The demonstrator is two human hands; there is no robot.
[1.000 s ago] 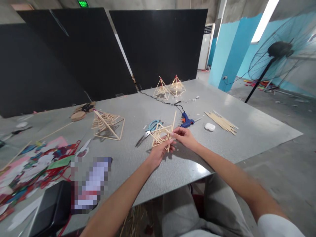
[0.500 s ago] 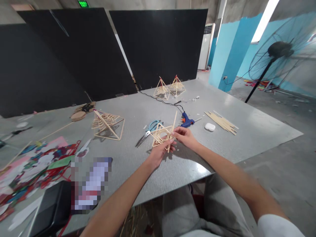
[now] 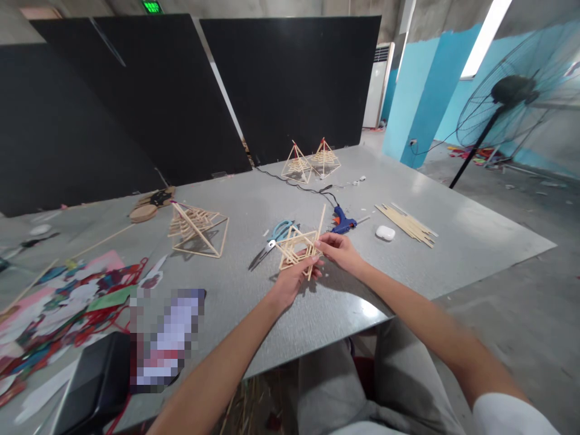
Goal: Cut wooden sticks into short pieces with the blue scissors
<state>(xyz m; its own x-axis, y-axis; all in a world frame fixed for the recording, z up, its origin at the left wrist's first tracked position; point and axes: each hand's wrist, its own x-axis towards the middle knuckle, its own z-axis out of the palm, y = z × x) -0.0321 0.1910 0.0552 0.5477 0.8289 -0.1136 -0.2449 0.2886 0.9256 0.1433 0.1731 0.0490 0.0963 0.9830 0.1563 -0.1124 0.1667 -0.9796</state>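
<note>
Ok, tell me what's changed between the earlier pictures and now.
The rear right pyramid, lit up earlier, now looks unlit. The long stick has tipped very slightly right at the top. Nothing was let go: the left hand still holds the stick frame, the right hand the long stick.

Scissors (image 3: 270, 244) lie on the table (image 3: 254, 199) left of the stick frame (image 3: 296, 254), glue gun (image 3: 344, 222) behind right.

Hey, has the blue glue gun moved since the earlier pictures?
No. The blue glue gun lies beyond the right hand, showing no shift either way against the black panel.
</note>
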